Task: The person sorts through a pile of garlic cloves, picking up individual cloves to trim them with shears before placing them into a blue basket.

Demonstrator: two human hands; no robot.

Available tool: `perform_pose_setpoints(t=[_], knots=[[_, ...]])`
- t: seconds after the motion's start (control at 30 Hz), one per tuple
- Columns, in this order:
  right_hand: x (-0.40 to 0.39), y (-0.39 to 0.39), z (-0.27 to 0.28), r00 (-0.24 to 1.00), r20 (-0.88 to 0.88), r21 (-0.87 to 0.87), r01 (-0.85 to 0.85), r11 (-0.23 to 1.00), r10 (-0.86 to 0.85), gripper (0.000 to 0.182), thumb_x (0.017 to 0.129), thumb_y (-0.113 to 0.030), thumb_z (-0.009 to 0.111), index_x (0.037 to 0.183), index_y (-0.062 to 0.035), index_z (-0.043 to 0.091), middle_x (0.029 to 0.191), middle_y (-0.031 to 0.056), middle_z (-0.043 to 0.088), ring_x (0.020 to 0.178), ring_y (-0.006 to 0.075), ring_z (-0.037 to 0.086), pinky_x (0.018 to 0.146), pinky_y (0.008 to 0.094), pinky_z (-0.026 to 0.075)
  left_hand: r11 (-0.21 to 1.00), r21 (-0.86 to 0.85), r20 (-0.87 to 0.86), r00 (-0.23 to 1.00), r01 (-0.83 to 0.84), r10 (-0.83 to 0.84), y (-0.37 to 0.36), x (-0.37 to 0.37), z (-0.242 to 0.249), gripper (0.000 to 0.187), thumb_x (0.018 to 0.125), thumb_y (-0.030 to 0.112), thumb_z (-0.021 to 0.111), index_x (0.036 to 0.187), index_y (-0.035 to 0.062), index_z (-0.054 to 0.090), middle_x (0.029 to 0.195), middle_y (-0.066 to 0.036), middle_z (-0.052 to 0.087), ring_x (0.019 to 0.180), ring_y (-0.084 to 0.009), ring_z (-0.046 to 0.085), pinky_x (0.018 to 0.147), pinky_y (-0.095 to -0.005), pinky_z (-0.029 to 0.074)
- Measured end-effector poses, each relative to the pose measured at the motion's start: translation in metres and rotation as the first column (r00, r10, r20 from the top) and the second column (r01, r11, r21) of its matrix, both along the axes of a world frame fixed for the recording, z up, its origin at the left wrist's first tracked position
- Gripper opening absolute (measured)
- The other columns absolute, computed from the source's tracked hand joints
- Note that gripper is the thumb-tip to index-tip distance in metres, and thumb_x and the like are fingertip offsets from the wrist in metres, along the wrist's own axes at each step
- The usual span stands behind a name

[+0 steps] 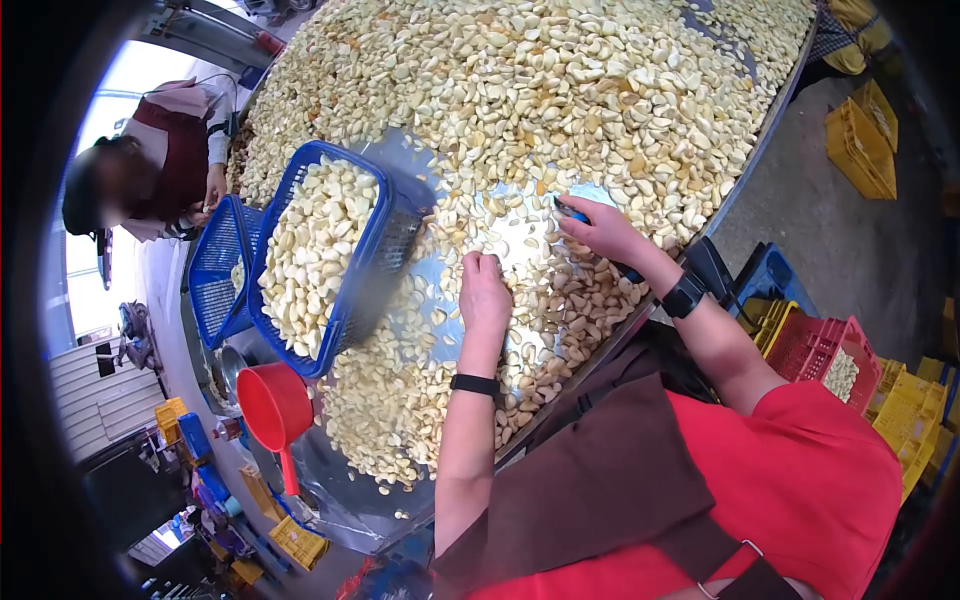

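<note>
A brown apron (590, 490) over a red shirt (800, 470) lies nearest, and inside the near right edge of the worktop (447, 347) the left hand (485, 297) curls its fingers together among pale cloves (580, 110), whether around one I cannot tell, while the right hand (605, 232) grips a blue-and-black tool (572, 212) over the same spread. Toward the near left corner sits a red dipper (272, 408), then a heaped blue basket (392, 240) beside a second basket (214, 272); loose cloves reach the far edge, a person (172, 150) stands beyond the left edge, and yellow crates (905, 425) stand off the right one
</note>
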State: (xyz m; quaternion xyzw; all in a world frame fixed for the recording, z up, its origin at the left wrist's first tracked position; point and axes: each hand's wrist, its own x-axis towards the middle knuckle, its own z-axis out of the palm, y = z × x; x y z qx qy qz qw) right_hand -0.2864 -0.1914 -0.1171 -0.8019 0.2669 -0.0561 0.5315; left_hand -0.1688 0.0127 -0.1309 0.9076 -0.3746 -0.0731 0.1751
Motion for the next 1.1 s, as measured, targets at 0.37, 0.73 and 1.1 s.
perform_pose_setpoints(t=[0.37,0.73,1.1], knots=[[0.017,0.055,0.046,0.956,0.135,0.018,-0.266,0.964,0.262,0.058,0.087,-0.027,0.058,0.139,-0.0093,0.038,0.097,0.0176,0.065,0.086,0.028,0.063,0.076,0.035,0.047,0.408,-0.153,-0.904,-0.039,-0.9,-0.425,-0.003,0.002,0.056,0.027,0.09,0.002,0.045,0.117,0.0053,0.051,0.095,-0.007,0.059,0.071,-0.0132,0.057,0.059,-0.0255,0.051],[0.023,0.068,0.058,0.932,0.095,-0.044,-0.347,0.937,0.349,0.063,0.089,-0.028,0.056,0.142,-0.0057,0.03,0.112,0.0256,0.059,0.1,0.0366,0.061,0.085,0.039,0.047,0.354,-0.158,-0.89,-0.022,-0.922,-0.455,0.004,-0.01,0.037,0.019,0.089,0.005,0.055,0.107,0.0076,0.055,0.094,-0.004,0.06,0.076,-0.012,0.057,0.065,-0.0262,0.052],[0.023,0.069,0.057,0.933,0.103,-0.114,-0.333,0.936,0.345,0.06,0.089,-0.026,0.055,0.141,-0.006,0.032,0.103,0.027,0.06,0.09,0.0396,0.061,0.076,0.0408,0.049,0.355,-0.166,-0.886,-0.019,-0.92,-0.464,-0.002,-0.012,0.052,0.028,0.087,0.004,0.055,0.115,-0.0008,0.053,0.101,-0.007,0.061,0.083,-0.0151,0.06,0.073,-0.027,0.054]])
